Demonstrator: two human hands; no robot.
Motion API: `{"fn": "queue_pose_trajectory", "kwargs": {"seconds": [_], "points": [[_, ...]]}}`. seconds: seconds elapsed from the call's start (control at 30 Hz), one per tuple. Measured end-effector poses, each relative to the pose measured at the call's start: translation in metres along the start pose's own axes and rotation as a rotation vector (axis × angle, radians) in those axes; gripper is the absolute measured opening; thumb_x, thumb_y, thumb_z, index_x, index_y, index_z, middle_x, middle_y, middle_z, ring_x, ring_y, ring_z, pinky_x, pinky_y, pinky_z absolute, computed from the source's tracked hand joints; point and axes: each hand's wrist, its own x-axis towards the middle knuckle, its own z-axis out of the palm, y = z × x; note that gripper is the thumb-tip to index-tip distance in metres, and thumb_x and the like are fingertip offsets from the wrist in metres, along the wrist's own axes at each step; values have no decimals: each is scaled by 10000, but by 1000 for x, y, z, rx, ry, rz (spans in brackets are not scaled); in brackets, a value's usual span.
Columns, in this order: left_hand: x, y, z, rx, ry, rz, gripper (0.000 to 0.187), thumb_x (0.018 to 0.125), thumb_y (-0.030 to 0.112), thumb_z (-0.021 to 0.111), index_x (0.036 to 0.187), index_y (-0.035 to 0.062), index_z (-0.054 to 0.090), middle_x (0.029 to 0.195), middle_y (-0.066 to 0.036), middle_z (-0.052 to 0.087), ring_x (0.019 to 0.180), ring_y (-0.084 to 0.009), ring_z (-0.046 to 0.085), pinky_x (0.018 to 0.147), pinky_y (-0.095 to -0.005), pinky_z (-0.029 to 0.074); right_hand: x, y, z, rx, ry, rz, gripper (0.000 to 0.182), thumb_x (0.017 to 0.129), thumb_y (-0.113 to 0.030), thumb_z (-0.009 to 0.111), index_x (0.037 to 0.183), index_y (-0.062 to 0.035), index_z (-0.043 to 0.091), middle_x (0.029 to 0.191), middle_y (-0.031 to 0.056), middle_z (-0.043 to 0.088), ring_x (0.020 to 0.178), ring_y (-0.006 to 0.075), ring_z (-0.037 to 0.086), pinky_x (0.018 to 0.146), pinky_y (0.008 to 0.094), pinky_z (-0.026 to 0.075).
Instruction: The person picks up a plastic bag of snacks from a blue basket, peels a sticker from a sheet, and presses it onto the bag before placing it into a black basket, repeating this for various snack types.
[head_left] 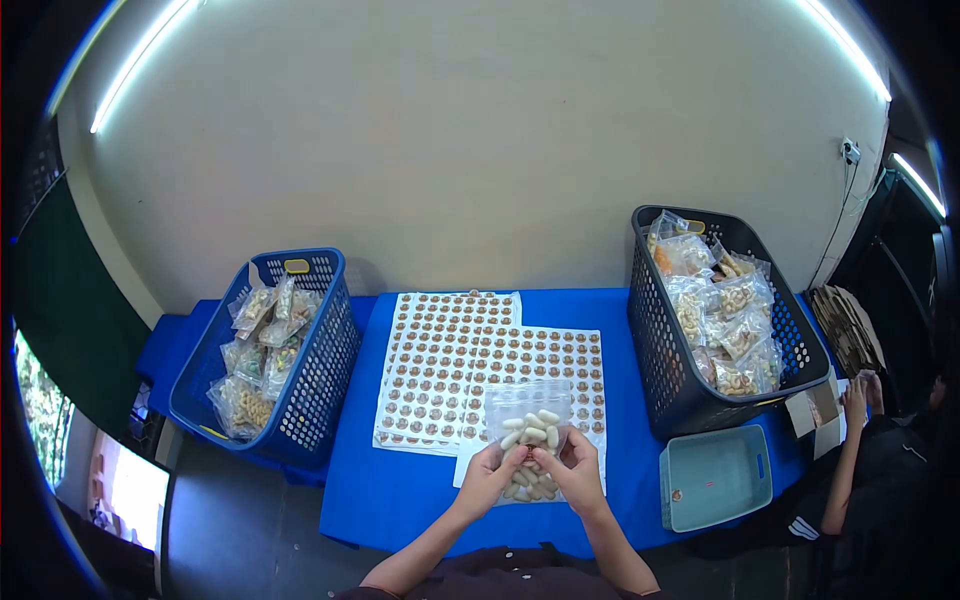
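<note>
Both hands hold a clear plastic bag (528, 397) of white, oblong, capsule-like pieces in front of my body. My left hand (490, 480) grips its left side, and my right hand (573, 475) grips its right side. Where the thumbs meet at the middle of the bag, a small round brown sticker (531, 454) shows, partly covered by the thumbs. My other fingers are hidden behind the bag. Below and behind it lie white sheets of round brown stickers (440, 370), overlapping on the blue tablecloth (390, 495).
A blue basket (318, 400) with several filled bags stands at the left. At the right is a black basket (665, 385) of filled bags, with a grey-green tray (715, 500) before it. Another person's arm (845, 470) is at the far right, near stacked cardboard (845, 325).
</note>
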Motion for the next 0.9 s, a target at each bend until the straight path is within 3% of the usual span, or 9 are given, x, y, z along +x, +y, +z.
{"fn": "queue_pose_trajectory", "kwargs": {"seconds": [0.23,0.33,0.5,0.9], "points": [[-1,3,-2,-5,7,-23,356,880,198,508,1160,-16,455,989,-70,577,841,-94,565,708,-220,467,2,-4,4,131,-1,94,349,763,-12,612,1082,13,471,981,59,548,924,108,523,803,239,421],[-2,5,-5,24,-24,-51,367,880,195,508,1175,-15,444,1002,-72,574,866,-95,559,727,-223,463,0,1,1,-78,-74,1,415,756,-11,621,1129,18,442,1041,75,528,973,122,503,838,251,407],[-3,8,-9,30,-87,-104,377,882,196,505,1185,-19,436,1008,-77,575,882,-104,558,749,-237,463,-1,-2,-2,-13,-111,68,439,753,-13,628,1146,19,433,1071,82,520,1006,131,489,869,264,393],[-2,-2,-9,0,23,-124,369,870,217,520,1126,-44,466,1008,-96,573,885,-114,561,750,-246,469,-4,9,-4,20,-103,137,415,777,-32,615,1151,16,441,1048,73,539,995,126,499,857,267,397]]}}
